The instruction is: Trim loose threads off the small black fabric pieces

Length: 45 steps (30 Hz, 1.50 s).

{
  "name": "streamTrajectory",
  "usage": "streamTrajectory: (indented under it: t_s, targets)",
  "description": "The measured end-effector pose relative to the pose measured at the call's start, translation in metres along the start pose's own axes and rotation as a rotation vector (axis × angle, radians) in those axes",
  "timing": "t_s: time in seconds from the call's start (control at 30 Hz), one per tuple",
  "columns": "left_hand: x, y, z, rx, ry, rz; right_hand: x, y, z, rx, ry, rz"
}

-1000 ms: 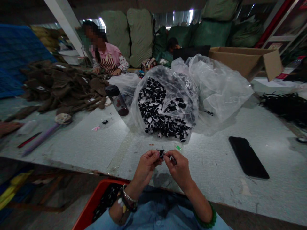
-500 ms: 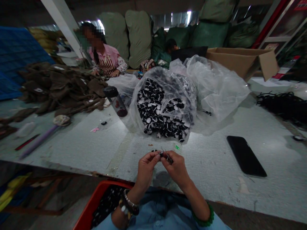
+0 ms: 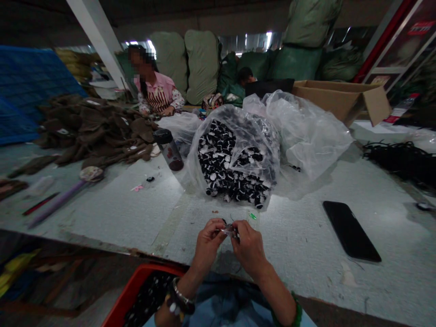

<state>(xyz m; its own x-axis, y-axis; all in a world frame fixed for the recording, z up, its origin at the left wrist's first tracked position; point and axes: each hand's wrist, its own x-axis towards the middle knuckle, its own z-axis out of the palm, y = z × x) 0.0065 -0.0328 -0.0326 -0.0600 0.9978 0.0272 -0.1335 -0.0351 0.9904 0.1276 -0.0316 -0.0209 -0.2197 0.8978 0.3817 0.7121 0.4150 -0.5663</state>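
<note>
My left hand (image 3: pixel 208 240) is closed in a pinch on a small black-and-white piece (image 3: pixel 227 230), just above the table near its front edge. My right hand (image 3: pixel 248 243) is closed around a small metal tool (image 3: pixel 235 232) that looks like thread snips; fingers hide most of it. The fingertips of both hands almost meet at the piece. Straight ahead, a clear plastic bag (image 3: pixel 272 150) lies open towards me, full of similar black-and-white pieces (image 3: pixel 235 168). Below my left forearm, a red bin (image 3: pixel 127 290) holds more small dark pieces with white specks.
A dark-lidded bottle (image 3: pixel 168 150) stands left of the bag. Brown fabric pieces (image 3: pixel 102 131), a purple-handled stick (image 3: pixel 61 204) and a phone (image 3: pixel 350 231) lie on the table (image 3: pixel 299 254). A cardboard box (image 3: pixel 334 97) and black cords (image 3: pixel 402 159) are at right. A person (image 3: pixel 156 91) sits opposite.
My fingers have shifted slightly around the piece, and a shiny pale part now shows between them. The tool's pointed tips show less clearly. The whole view has tilted up slightly.
</note>
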Motion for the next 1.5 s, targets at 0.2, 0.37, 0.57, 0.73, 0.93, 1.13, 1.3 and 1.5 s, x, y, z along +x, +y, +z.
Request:
streamTrajectory:
  t_s: [0.2,0.37,0.57,0.73,0.93,1.13,1.3,1.5]
  targets:
    - [-0.002,0.008,-0.005,-0.368,-0.223,-0.337,0.008,-0.001,-0.007,0.397,-0.078,0.171]
    - [-0.004,0.018,-0.013,-0.721,-0.423,-0.628,0.015,0.005,-0.013,1.297,-0.475,0.544]
    - [-0.005,0.022,-0.013,-0.788,-0.382,-0.639,0.013,0.002,-0.006,1.476,-0.485,0.57]
    - [-0.001,0.023,-0.013,-0.606,-0.282,-0.528,0.016,-0.003,-0.013,0.753,-0.087,0.335]
    - [0.002,0.019,-0.011,-0.351,-0.119,-0.328,0.013,-0.014,-0.02,0.441,0.003,0.223]
    - [-0.002,0.016,-0.009,-0.187,-0.096,-0.194,0.012,-0.015,-0.013,0.349,-0.04,0.183]
    - [-0.002,0.021,-0.008,0.108,0.018,0.034,0.01,-0.014,-0.013,0.22,-0.009,0.063]
    - [-0.007,0.027,-0.009,0.67,-0.013,0.356,0.006,-0.017,-0.008,0.162,-0.056,-0.008]
